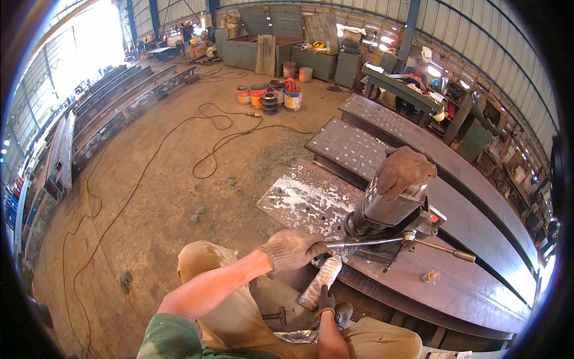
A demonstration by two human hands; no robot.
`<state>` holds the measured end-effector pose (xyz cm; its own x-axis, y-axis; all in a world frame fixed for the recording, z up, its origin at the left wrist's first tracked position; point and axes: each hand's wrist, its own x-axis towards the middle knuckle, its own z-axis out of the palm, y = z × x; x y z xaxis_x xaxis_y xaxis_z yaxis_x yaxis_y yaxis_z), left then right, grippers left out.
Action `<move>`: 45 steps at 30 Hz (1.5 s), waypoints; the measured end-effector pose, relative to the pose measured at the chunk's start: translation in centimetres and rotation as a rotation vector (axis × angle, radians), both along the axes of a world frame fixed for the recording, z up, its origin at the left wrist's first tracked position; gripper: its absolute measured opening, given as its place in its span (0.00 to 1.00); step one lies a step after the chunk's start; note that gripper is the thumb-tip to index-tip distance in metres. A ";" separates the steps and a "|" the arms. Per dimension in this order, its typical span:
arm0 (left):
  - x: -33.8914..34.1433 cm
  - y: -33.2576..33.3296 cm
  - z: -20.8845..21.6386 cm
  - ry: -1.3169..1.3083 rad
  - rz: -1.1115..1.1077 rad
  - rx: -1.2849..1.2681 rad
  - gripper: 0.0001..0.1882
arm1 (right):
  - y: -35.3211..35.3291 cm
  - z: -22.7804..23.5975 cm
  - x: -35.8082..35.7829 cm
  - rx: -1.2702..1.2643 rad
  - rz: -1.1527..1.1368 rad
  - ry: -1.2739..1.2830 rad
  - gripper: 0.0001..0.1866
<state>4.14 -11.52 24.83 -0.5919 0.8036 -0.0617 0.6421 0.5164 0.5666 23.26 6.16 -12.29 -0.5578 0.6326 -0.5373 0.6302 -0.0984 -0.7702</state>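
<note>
While the left hand (293,248), in a knitted glove, was wrapped tightly around the end of a metal lever (362,243), the right hand (326,299), in a darker glove, gripped a cloudy plastic bottle (323,280) near its lower end, with the fingers mostly hidden behind it. The bottle slanted, its upper end just below the lever and close to the left hand. The lever reached across to the hub of a heavy drilling machine (379,209), and a second rod with a brass-coloured grip (463,256) stuck out from the other side. Over the top of the machine lay a brown glove or cloth (409,170); which of the two could not be told. The machine stood on the nearest steel beam (478,293), whose far left end was patched with white, and a small clear container (430,276) sat on the same surface. Beyond it lay a beam dotted with marked spots (353,146). Loops of dark cable (149,164) crossed the brown floor (161,221) toward a group of buckets (293,100) and a black spool (269,103). At the upper right, another person (415,75) was behind a green bench (397,87).
</note>
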 end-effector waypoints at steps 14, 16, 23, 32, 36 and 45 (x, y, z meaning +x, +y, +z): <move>0.3 -0.2 -1.2 0.152 0.026 0.254 0.18 | -0.4 1.5 -0.4 -0.055 0.001 0.001 0.39; 0.3 -0.5 -1.6 0.175 0.027 0.257 0.18 | -1.0 2.3 -0.3 -0.067 -0.002 0.003 0.40; 0.3 -0.1 0.0 0.059 0.007 0.065 0.19 | -0.3 0.7 -0.2 -0.117 -0.043 0.015 0.46; 0.5 -0.2 0.4 0.087 0.002 0.163 0.19 | -0.2 1.3 -0.3 -0.129 -0.066 0.032 0.45; 0.5 -0.3 -0.4 0.126 0.031 0.216 0.19 | -0.2 0.4 -0.3 -0.098 -0.061 -0.016 0.45; 0.5 0.3 -0.2 0.152 0.007 0.189 0.19 | 0.4 -0.9 0.3 -0.136 -0.117 0.139 0.38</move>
